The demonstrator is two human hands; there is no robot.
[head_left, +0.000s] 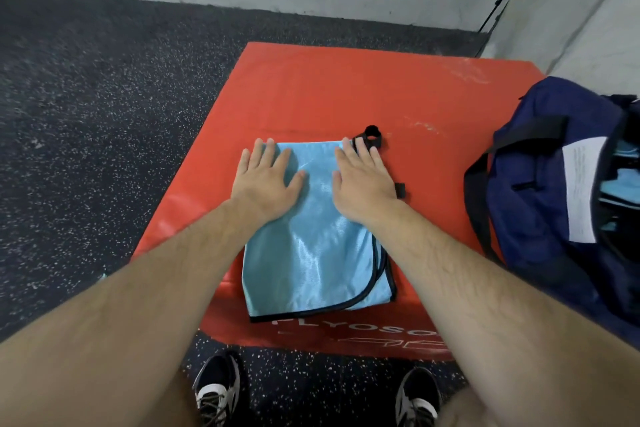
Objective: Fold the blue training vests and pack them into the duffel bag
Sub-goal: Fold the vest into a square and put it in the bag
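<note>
So the folded blue vest (pixel 318 246) lies flat on the red pad (pixel 311 87), a tidy rectangle with black piping along its near and right edges; its long axis runs straight away from the person, near end toward the feet, far end under the hands. Both hands sit on that far half, the left hand (pixel 265 180) on the left corner and the right hand (pixel 363 180) on the right one, with a strip of bare fabric between them; fingers are straight and spread, palms down, pressing rather than gripping, so neither has hold of anything; looks like a last smoothing of the fold before it gets picked up.

What matters for the next move: the duffel bag (pixel 540 204) sits off to the right at the pad's right side, apart from the vest, its open mouth at the frame's edge with some light blue fabric inside; so the right hand is the nearer one, and the vest would have to travel sideways, across its long axis. A small black loop (pixel 372 133) lies just past the right fingertips; might snag.
</note>
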